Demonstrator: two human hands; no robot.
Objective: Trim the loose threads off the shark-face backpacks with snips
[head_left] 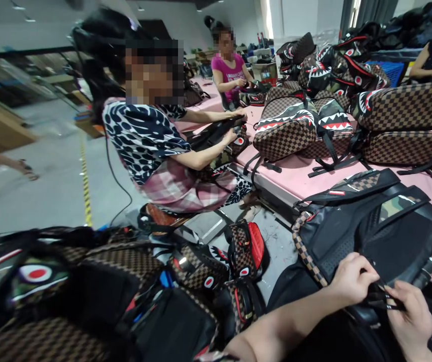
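A backpack [321, 241] with a black back panel and brown checkered edging lies in front of me, its back facing up. My left hand [355, 279] is closed, its fingers pinching a black strap [376, 294] at the backpack's lower edge. Close beside it, my right hand [410, 309] is also closed, with thumb and fingers on the same dark strap. Small light glints show between the two hands, but what makes them is too small to tell. Black shoulder straps [393, 213] lie across the upper part of the backpack.
Finished-looking checkered backpacks [285, 130] with shark-mouth prints stand on the pink table [294, 176]. More backpacks [200, 266] are heaped at my left. A co-worker in a patterned top [144, 141] sits nearby, handling a bag; others sit farther back. A grey floor [57, 181] extends left.
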